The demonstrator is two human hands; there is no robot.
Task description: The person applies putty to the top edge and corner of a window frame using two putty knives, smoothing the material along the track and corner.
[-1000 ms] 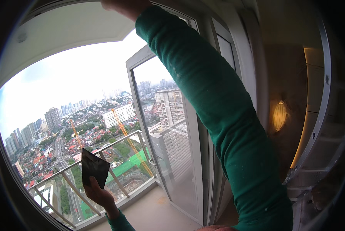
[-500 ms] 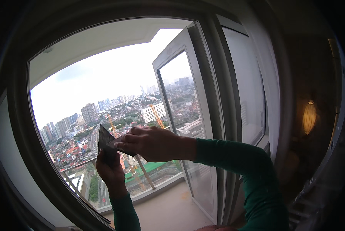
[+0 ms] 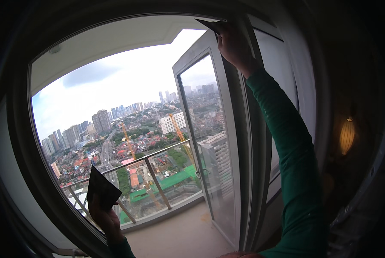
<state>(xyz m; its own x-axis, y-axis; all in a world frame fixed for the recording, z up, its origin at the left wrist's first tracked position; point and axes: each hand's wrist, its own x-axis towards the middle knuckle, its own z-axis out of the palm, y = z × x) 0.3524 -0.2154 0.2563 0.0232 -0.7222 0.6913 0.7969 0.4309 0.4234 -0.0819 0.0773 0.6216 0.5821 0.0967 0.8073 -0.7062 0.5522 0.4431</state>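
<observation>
My left hand [image 3: 104, 218], low on the left, grips a dark, flat, square-cornered plate [image 3: 103, 187] that looks like a putty spreader. One corner of it points up. High at the upper right, my right hand [image 3: 235, 48] holds a second dark, thin blade [image 3: 209, 26] with a pointed corner aimed left. That blade is at the top corner of the door frame [image 3: 235, 77], beside the top of the open glass door [image 3: 205, 47]. Whether it touches the frame I cannot tell. My fingers partly hide both tools.
The frame surrounds a balcony with a pale floor [image 3: 171, 236] and a metal railing [image 3: 154, 174]. Beyond it lie city buildings and cranes. A door handle [image 3: 197, 173] sits on the open door's edge. A lit lantern-like lamp [image 3: 347, 136] glows at the right.
My hands have come apart. The right has risen with its blade from the left hand's plate to the frame's top corner. The left has dropped slightly down and left with its plate.
</observation>
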